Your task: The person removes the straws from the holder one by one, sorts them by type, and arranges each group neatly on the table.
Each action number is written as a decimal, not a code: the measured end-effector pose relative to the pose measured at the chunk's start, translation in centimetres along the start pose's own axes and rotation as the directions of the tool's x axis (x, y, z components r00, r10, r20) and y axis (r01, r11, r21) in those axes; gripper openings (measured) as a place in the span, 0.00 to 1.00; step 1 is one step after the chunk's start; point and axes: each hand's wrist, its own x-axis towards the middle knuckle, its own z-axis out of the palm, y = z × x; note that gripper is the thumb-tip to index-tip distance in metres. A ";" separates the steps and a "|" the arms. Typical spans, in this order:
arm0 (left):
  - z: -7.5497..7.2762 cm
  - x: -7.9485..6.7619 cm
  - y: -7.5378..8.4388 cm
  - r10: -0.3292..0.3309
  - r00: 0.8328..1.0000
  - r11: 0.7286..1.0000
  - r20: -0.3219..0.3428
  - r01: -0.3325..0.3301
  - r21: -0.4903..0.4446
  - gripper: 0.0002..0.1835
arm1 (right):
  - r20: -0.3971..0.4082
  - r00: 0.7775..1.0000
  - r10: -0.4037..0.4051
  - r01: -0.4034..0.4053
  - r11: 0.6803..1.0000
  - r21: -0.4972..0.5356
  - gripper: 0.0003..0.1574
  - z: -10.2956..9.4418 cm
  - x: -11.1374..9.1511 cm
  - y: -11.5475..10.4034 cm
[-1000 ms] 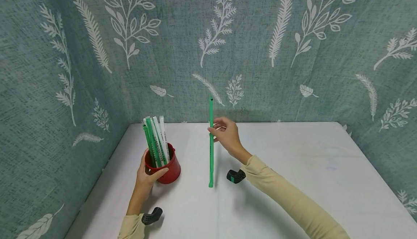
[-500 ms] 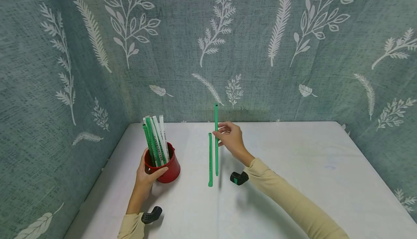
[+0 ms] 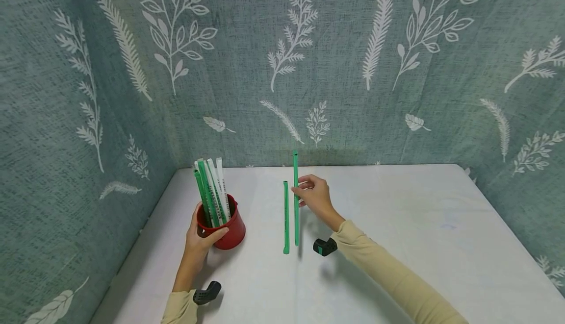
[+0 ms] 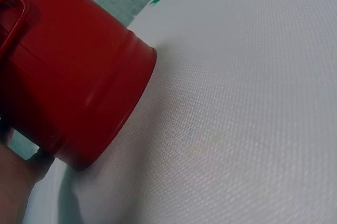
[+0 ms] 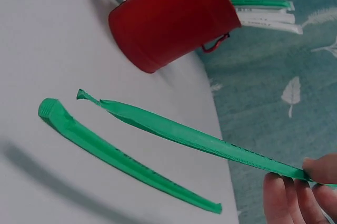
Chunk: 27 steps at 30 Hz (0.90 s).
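Observation:
My left hand (image 3: 196,245) grips a small red bucket (image 3: 232,233) at the table's left, thumb on the near side. Several paper-wrapped straws (image 3: 211,191), green and white, lean inside it. In the left wrist view the bucket's red wall (image 4: 79,66) fills the upper left. My right hand (image 3: 316,197) pinches a green-wrapped straw (image 3: 296,226) between thumb and fingers. Another green-wrapped straw (image 3: 286,218) lies on the table just left of it, roughly parallel. The right wrist view shows a gap between the held straw (image 5: 179,135) and the lying straw (image 5: 124,163).
A white cloth covers the table (image 3: 397,216). Green-grey leaf-patterned fabric (image 3: 247,69) hangs behind and along the left side. A black device sits at the left wrist (image 3: 206,293) and another at the right wrist (image 3: 325,247).
My right hand has carried its straw rightward and then nearer and lower. The lying straw, earlier overlapped by the held one, now shows whole. My left hand stays on the bucket.

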 end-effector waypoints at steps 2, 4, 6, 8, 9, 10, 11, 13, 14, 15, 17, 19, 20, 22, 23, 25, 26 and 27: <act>0.0 0.0 -0.1 0.002 1.000 1.000 -0.002 -0.002 0.004 0.50 | -0.002 1.000 0.012 -0.012 1.000 -0.001 0.14 0.1 0.0 0.3; -0.1 -0.1 -0.1 0.010 1.000 1.000 -0.004 -0.010 0.008 0.49 | -0.004 1.000 0.028 -0.028 1.000 -0.004 0.14 0.2 0.0 0.7; -0.1 -0.2 -0.1 0.015 1.000 1.000 -0.006 -0.015 0.007 0.49 | -0.002 0.999 0.038 -0.038 0.999 -0.012 0.14 0.3 0.1 1.1; -0.2 -0.3 0.0 0.021 1.000 1.000 -0.007 -0.021 0.007 0.49 | -0.002 0.999 0.042 -0.042 0.999 -0.016 0.14 0.4 0.1 1.4; -0.2 -0.3 0.0 0.020 1.000 1.000 -0.007 -0.020 0.006 0.49 | -0.002 0.999 0.042 -0.042 0.999 -0.021 0.14 0.5 0.1 1.6; -0.2 -0.2 0.1 0.018 1.000 1.000 -0.006 -0.018 0.005 0.49 | -0.002 0.999 0.040 -0.040 0.999 -0.025 0.14 0.6 0.2 1.7; -0.2 -0.2 0.1 0.014 1.000 1.000 -0.006 -0.014 0.004 0.49 | -0.003 0.999 0.042 -0.042 0.999 -0.028 0.14 0.6 0.2 1.9; -0.2 -0.2 0.2 0.009 1.000 1.000 -0.002 -0.009 0.000 0.50 | -0.008 0.999 0.045 -0.046 0.998 -0.036 0.14 0.7 0.2 2.3; -0.2 -0.2 0.3 0.006 1.000 1.000 0.001 -0.006 -0.004 0.50 | -0.013 0.999 0.051 -0.052 0.998 -0.045 0.14 0.8 0.3 2.5; -0.2 -0.3 0.5 0.003 1.000 1.000 0.004 -0.003 -0.008 0.50 | -0.017 0.998 0.055 -0.056 0.997 -0.054 0.14 0.9 0.3 2.7; 0.0 -0.6 1.2 0.004 1.000 1.000 0.008 -0.004 -0.008 0.50 | -0.029 0.997 0.068 -0.070 0.995 -0.070 0.14 1.0 0.3 3.1; 0.1 -0.9 2.0 0.008 1.000 1.000 0.011 -0.008 -0.009 0.49 | -0.040 0.996 0.083 -0.086 0.993 -0.079 0.13 1.1 0.4 3.4; 0.2 -1.1 2.4 0.011 1.000 1.000 0.012 -0.011 -0.008 0.49 | -0.048 0.995 0.090 -0.094 0.992 -0.081 0.13 1.1 0.4 3.5; 0.3 -1.4 2.9 0.025 1.000 1.000 0.017 -0.025 -0.003 0.49 | -0.058 0.993 0.099 -0.104 0.991 -0.083 0.13 1.2 0.4 3.7; 0.3 -1.4 3.0 0.027 0.999 1.000 0.018 -0.027 -0.005 0.49 | -0.063 0.992 0.105 -0.111 0.990 -0.085 0.13 1.3 0.4 3.8; 0.3 -1.4 3.1 0.032 0.999 0.999 0.023 -0.032 -0.009 0.49 | -0.070 0.991 0.115 -0.121 0.989 -0.087 0.13 1.4 0.5 4.0; 0.2 -1.2 2.8 0.036 0.999 0.999 0.024 -0.035 -0.010 0.49 | -0.072 0.990 0.118 -0.124 0.988 -0.090 0.13 1.5 0.5 4.1; 0.2 -1.1 2.7 0.041 0.999 0.999 0.026 -0.040 -0.009 0.49 | -0.072 0.990 0.121 -0.128 0.987 -0.093 0.13 1.6 0.5 4.2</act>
